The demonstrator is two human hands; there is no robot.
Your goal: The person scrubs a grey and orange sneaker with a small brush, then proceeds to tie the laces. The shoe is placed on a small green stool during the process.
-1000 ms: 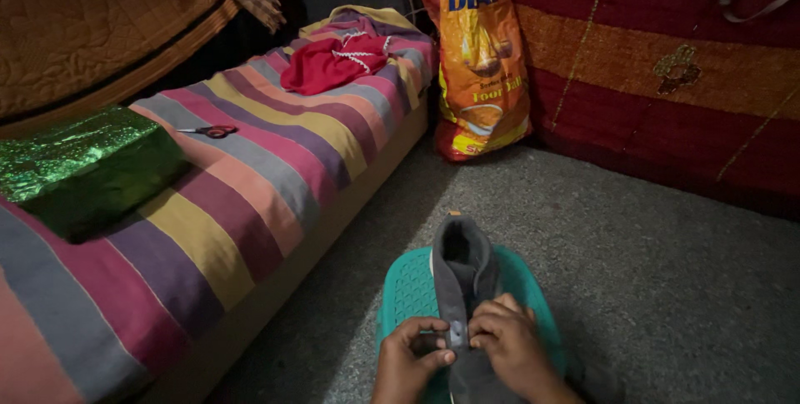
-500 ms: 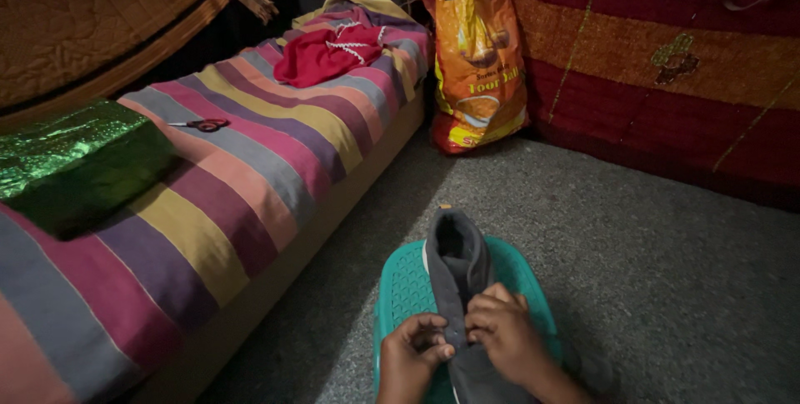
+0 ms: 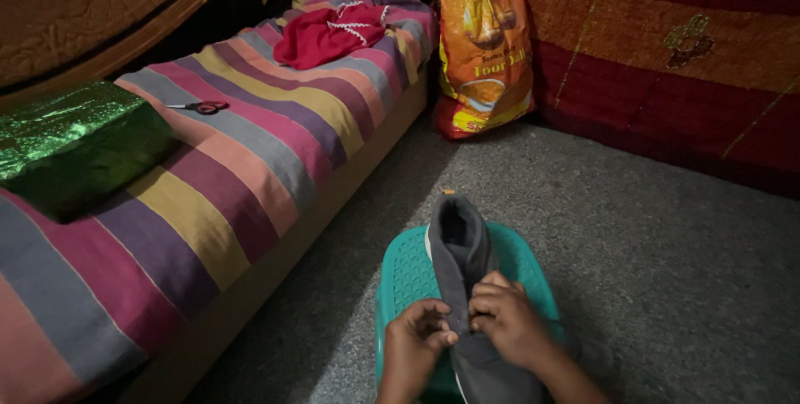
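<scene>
hands: left hand (image 3: 414, 342) and right hand (image 3: 505, 326) pinch the lacing flaps of grey shoe (image 3: 463, 287) | place: near centre, on teal stool (image 3: 406, 279) | risk: dim light, narrow perch; a tug could tip the shoe onto carpet (image 3: 650, 237)

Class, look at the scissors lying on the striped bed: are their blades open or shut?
Shut, as far as can be seen: the scissors lie flat on the striped bedcover, blades together as one thin line, red handles side by side.

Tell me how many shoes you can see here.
1: a grey shoe on the teal stool, held by the left hand and right hand. Its pair may be out of view.
</scene>
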